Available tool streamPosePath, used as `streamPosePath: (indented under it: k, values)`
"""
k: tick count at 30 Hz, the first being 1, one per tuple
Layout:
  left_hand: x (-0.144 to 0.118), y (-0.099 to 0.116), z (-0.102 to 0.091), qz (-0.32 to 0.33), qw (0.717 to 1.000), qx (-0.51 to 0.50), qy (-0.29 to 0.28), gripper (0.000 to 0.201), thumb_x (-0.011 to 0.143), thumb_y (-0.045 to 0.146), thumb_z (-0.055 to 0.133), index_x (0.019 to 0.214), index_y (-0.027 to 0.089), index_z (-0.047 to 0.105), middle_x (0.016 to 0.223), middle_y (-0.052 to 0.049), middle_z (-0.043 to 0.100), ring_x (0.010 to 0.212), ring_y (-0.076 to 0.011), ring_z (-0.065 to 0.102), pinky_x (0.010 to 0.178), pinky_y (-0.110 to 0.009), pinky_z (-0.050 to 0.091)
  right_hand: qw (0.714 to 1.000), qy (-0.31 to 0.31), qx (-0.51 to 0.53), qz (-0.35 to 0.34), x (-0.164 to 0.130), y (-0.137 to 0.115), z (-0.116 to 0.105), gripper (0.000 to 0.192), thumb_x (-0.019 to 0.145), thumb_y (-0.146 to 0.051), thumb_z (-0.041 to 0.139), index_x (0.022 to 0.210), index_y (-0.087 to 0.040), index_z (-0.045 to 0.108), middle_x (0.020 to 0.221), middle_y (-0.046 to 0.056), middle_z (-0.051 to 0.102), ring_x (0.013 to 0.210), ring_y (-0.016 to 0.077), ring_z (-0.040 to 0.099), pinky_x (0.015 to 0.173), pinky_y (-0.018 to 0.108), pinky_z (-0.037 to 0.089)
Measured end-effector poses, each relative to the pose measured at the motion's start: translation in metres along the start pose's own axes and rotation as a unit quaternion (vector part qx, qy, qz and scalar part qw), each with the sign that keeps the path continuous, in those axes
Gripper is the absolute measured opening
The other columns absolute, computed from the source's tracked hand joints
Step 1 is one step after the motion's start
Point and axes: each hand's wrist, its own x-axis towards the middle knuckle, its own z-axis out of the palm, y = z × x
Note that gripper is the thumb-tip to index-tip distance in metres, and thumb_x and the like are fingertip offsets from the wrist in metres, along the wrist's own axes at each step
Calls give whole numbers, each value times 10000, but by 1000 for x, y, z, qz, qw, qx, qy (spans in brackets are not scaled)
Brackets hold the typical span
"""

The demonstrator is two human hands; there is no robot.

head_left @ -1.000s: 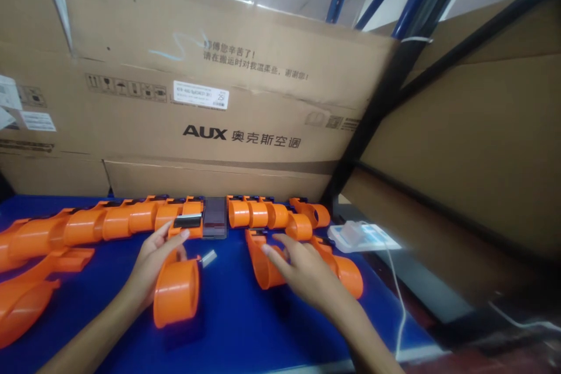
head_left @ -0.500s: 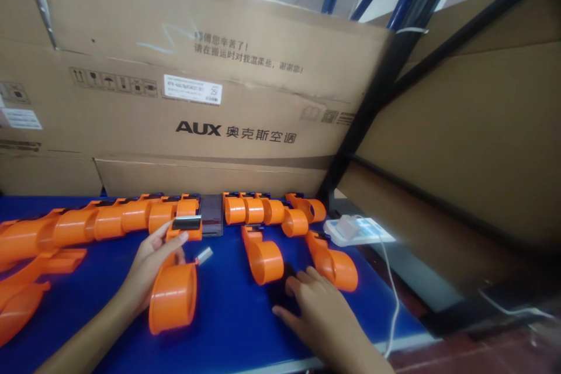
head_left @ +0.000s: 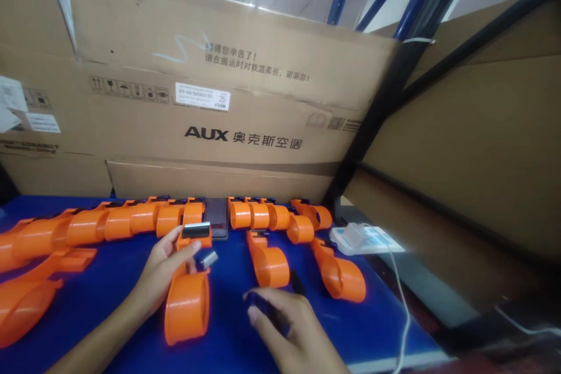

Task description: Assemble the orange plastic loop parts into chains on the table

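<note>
My left hand (head_left: 160, 272) grips an orange plastic tape dispenser (head_left: 187, 307) by its neck, with the ring hanging toward me. At its top sits a black piece with a silver toothed strip (head_left: 196, 229). A small silver metal piece (head_left: 209, 259) shows just right of my left fingers; whether it rests on the table, I cannot tell. My right hand (head_left: 291, 321), low in the middle, pinches a small dark part (head_left: 258, 302) between thumb and forefinger. It is blurred. Behind that hand lies another dark piece (head_left: 298, 281).
More orange dispensers stand in rows at the left (head_left: 87, 227) and right (head_left: 240, 214), a dark box (head_left: 218, 219) between them. Two sit nearer, one at the right (head_left: 339, 274). A white power strip (head_left: 366, 239) with a cable lies at the blue table's (head_left: 228, 327) right edge. Cardboard (head_left: 258, 169) walls the back.
My right hand has drawn left and toward me from beside the near dispensers, and a dark part now shows in its fingers. My left hand keeps its hold. The view has shifted slightly.
</note>
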Motion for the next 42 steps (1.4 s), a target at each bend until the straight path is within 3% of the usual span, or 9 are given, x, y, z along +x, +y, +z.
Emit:
streamPosePath:
  k: [6,11,15,18,22,28,34,39,42]
  values:
    - [-3,-3,1,46,998,40,-22,442,780,382,751,1152,185,619,585,10,644,459,-131,562,511,-233,457,985,14,167,-46,61,-27,37,332,959,-457,520,907,-218,745,740,22,606,661,171,568,598,284,482]
    - [-5,-4,3,68,996,44,-31,391,798,377,738,1130,204,623,718,-6,674,463,-121,572,511,-247,477,982,65,165,-66,88,-22,61,335,974,-401,488,1200,-230,668,910,40,624,799,183,605,725,306,511]
    - [-6,-5,4,71,996,37,-27,391,778,369,752,1115,211,632,770,-9,677,458,-114,570,484,-238,468,981,80,153,-92,86,-17,72,229,937,-303,536,1138,-215,603,912,35,638,780,169,618,713,282,511]
    - [-7,-3,4,73,997,34,-22,384,765,366,761,1095,208,644,826,-26,691,462,-112,575,484,-237,471,986,78,111,-94,83,-17,70,105,923,-319,564,926,-214,551,727,-18,566,629,141,547,589,245,455]
    - [-7,-1,5,80,996,35,-32,369,782,369,746,1093,199,645,824,-31,694,462,-105,569,492,-233,474,989,39,36,-134,85,-23,59,173,940,-326,553,815,-218,500,752,-11,556,672,143,532,626,248,430]
    - [-8,1,6,70,997,17,-40,357,787,360,746,1087,196,643,736,-9,685,452,-104,559,500,-225,456,976,-45,-36,-211,93,-30,42,182,970,-273,501,798,-215,485,872,31,576,812,174,542,734,279,433]
    - [-7,3,6,41,998,-20,-34,380,741,357,785,1057,187,662,596,14,650,433,-129,560,502,-235,451,974,-68,-53,-211,93,-35,37,143,949,-299,539,835,-221,499,891,34,577,845,189,542,748,292,439]
    - [-8,6,7,2,996,-78,-46,526,727,351,804,1194,196,617,572,2,674,433,-146,594,507,-246,485,978,-64,72,-184,93,-33,38,110,959,-318,510,893,-231,513,998,43,607,940,200,572,852,335,467]
    - [-10,7,10,-12,994,-86,-69,669,757,356,790,1346,225,500,739,-62,741,510,-200,683,548,-298,541,973,-43,195,-119,100,-28,43,134,989,-358,456,1001,-238,514,1027,43,626,971,193,603,879,334,481]
